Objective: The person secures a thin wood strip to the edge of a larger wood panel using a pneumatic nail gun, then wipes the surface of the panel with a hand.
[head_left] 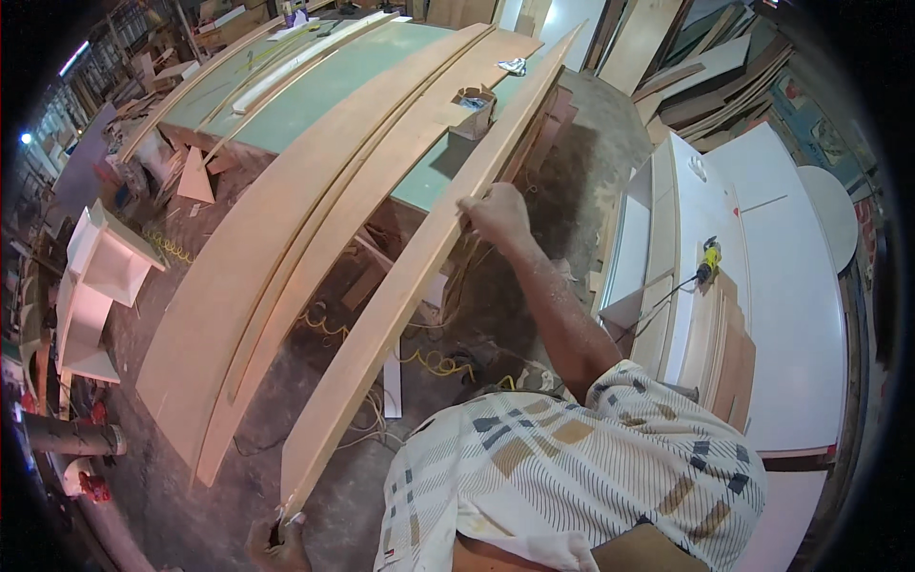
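Note:
A long, narrow wooden board (419, 272) slants from my lower left toward the far right. My right hand (498, 215) is closed around its right edge at about mid-length. At the near end, my left hand (278, 550) is closed at the board's corner, low in the picture; part of that hand is dark, and a small whitish bit shows by its fingers. To the left lie wider wooden panels (257, 238) with long thin strips (315, 224) along them. They rest on a green-topped table (367, 71) and overhang its near side.
An open cardboard box (472, 122) stands on the table's right part. At the right, a yellow-green power tool (708, 262) lies by stacked boards on a white panel (796, 286). Yellow coiled hose (434, 362) and cables trail over the floor. White box-like furniture (100, 286) stands left.

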`<move>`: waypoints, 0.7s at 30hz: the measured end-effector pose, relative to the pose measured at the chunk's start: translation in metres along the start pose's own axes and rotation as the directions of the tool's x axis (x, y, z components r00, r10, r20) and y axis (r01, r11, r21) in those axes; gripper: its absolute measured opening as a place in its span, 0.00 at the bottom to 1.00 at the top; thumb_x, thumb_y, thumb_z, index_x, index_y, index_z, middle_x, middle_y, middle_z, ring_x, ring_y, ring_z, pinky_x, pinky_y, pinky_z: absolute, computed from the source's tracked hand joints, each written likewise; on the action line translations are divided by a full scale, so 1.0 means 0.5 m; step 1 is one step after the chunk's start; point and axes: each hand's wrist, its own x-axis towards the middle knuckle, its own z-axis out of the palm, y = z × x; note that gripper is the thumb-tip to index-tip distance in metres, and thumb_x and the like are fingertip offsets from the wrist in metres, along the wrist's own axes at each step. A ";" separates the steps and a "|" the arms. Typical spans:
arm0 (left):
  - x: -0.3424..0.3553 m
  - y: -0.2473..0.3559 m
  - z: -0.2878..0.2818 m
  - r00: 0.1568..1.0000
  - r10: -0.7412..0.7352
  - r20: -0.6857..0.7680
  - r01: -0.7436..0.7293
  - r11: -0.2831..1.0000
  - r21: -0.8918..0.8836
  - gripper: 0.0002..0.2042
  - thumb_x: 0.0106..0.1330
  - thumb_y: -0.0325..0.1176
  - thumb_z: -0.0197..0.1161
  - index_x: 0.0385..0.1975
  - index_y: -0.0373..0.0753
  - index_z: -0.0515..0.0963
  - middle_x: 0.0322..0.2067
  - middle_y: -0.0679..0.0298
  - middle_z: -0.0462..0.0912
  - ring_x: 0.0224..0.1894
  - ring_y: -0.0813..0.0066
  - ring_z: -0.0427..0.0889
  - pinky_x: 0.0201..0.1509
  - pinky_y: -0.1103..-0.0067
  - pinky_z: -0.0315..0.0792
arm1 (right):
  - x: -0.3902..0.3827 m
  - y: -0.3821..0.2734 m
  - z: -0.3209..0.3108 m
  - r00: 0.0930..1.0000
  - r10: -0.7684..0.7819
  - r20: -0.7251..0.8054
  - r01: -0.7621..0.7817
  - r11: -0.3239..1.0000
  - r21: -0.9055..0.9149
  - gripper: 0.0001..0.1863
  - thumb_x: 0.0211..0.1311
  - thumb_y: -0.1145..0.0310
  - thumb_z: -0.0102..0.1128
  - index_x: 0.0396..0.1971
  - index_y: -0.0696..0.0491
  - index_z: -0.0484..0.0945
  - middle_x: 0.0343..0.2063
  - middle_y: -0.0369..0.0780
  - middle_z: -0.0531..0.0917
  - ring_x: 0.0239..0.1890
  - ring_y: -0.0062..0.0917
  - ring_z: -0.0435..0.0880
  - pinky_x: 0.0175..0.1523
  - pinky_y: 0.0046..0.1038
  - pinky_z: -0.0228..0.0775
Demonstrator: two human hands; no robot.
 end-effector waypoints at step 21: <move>-0.048 -0.283 -0.427 0.965 -0.010 -0.262 0.168 0.790 0.590 0.25 0.61 0.50 0.77 0.40 0.29 0.87 0.34 0.44 0.89 0.38 0.57 0.86 0.46 0.67 0.79 | -0.459 -0.222 0.260 0.976 -0.103 0.190 0.083 0.991 0.109 0.37 0.57 0.47 0.73 0.55 0.62 0.73 0.36 0.54 0.88 0.42 0.46 0.90 0.51 0.43 0.79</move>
